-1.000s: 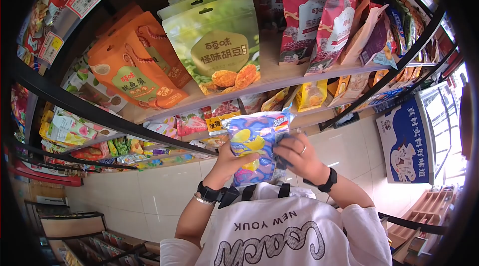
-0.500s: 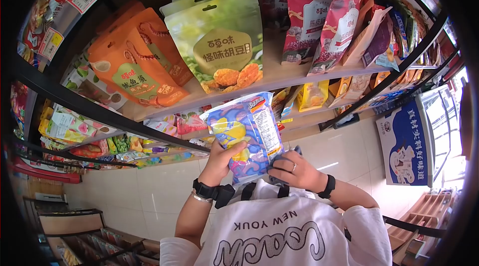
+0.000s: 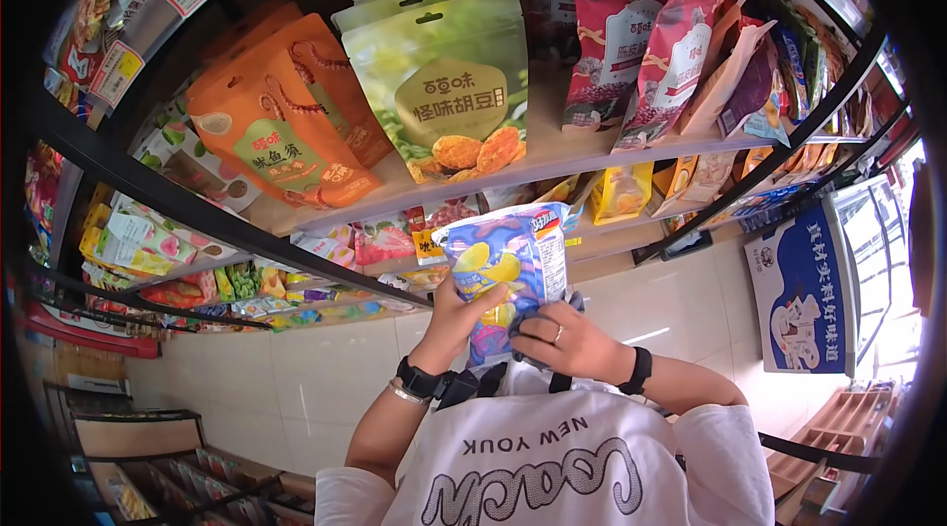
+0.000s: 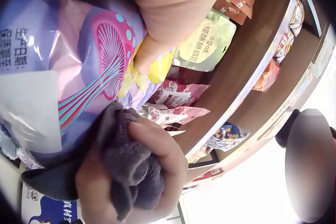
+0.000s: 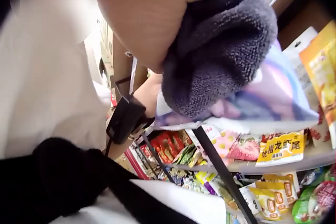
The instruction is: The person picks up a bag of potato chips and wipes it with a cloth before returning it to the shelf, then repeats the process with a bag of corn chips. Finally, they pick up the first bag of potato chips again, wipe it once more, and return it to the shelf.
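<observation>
A blue and purple snack bag (image 3: 505, 255) with yellow fruit pictures is held up in front of the chest. My left hand (image 3: 449, 322) grips it by its left side, thumb lying across the printed front. My right hand (image 3: 582, 346), with a ring on one finger, clutches a dark grey cloth (image 5: 223, 50) against the lower right of the bag. In the left wrist view the cloth lies bunched in the fingers, right at the bag's shiny surface beside a white label patch (image 4: 29, 111). The palm hides part of the cloth in the right wrist view.
Just beyond the bag runs a shelf edge (image 3: 414, 193) with green pouches (image 3: 444, 82), orange pouches (image 3: 271, 146) and dark red pouches (image 3: 617, 43). Lower shelves hold more snack packs. A black shelf bar (image 3: 232, 230) crosses at left. A blue-panelled case (image 3: 799, 289) stands at right.
The bag swung up and left with a tilt, then came back more upright. The right hand with the cloth moved from the bag's upper right side down to its lower right.
</observation>
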`<state>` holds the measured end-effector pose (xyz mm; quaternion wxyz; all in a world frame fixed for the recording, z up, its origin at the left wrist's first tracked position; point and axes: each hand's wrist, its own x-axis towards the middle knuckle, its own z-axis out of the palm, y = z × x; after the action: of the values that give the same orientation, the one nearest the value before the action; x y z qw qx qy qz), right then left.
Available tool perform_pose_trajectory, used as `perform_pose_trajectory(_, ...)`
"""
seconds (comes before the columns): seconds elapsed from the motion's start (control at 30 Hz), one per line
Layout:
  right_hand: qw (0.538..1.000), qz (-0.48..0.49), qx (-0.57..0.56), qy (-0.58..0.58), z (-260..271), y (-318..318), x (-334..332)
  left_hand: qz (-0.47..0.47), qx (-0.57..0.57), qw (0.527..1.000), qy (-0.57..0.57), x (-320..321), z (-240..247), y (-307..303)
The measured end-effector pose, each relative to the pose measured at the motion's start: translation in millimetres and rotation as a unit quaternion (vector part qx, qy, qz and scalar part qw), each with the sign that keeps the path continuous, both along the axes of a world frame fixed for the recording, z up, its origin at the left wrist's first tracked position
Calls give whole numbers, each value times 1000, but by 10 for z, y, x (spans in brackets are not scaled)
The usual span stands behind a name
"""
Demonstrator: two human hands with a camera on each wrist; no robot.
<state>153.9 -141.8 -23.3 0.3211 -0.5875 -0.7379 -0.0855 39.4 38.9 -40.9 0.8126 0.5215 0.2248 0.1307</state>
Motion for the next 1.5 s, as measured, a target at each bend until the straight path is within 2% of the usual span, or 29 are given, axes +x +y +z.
perform_pose_trajectory(0.07, 999, 22, -11, -22, 14, -8, -44, -3, -5, 1000, -3, -2, -22, -4)
perform_pose_trajectory(0.17, 998, -28, 24, -41, 208, 104, 120, -26, 35, 999, -15, -2, -87, -32)
perform_pose_trajectory(0.2, 996, -73, 35, -27, 254, 148, 169, -36, 56, 998, -19, -10, -114, -54)
perform_pose_trajectory(0.33, 999, 5, 0, -35, 197, 131, 33, -11, 38, 999, -25, 64, -92, -115)
perform_pose_trajectory(0.5, 997, 51, -3, -63, 116, 127, -114, -2, 9, 1000, -21, 134, 4, -158)
perform_pose_trajectory(0.57, 995, 64, -8, -77, 132, 103, -61, 1, 35, 999, -8, 105, -7, -106)
perform_pose_trajectory(0.67, 991, 64, -43, -109, 105, -50, 39, 0, 10, 1000, 2, 51, 16, 9)
perform_pose_trajectory(0.87, 990, 110, 22, -88, 16, 149, -209, 36, 0, 999, -7, 172, 98, -179)
perform_pose_trajectory(1.1, 991, 79, -55, -97, 63, -48, 0, 28, -12, 999, -9, 77, 134, 1)
perform_pose_trajectory(1.23, 993, 87, 10, -83, 133, 115, -130, 39, 4, 999, -17, 131, 48, -125)
perform_pose_trajectory(1.3, 996, 46, 8, -72, 156, 127, -90, 31, -5, 999, -19, 121, 60, -129)
perform_pose_trajectory(1.37, 998, -12, -10, -55, 203, 95, 66, 4, 37, 999, -7, 63, -5, -104)
perform_pose_trajectory(1.4, 997, -69, 6, -36, 251, 115, 177, -10, 57, 998, 0, 42, -31, -104)
perform_pose_trajectory(1.5, 994, -109, -30, 2, 343, 110, 204, -2, 9, 1000, -11, 60, -15, -143)
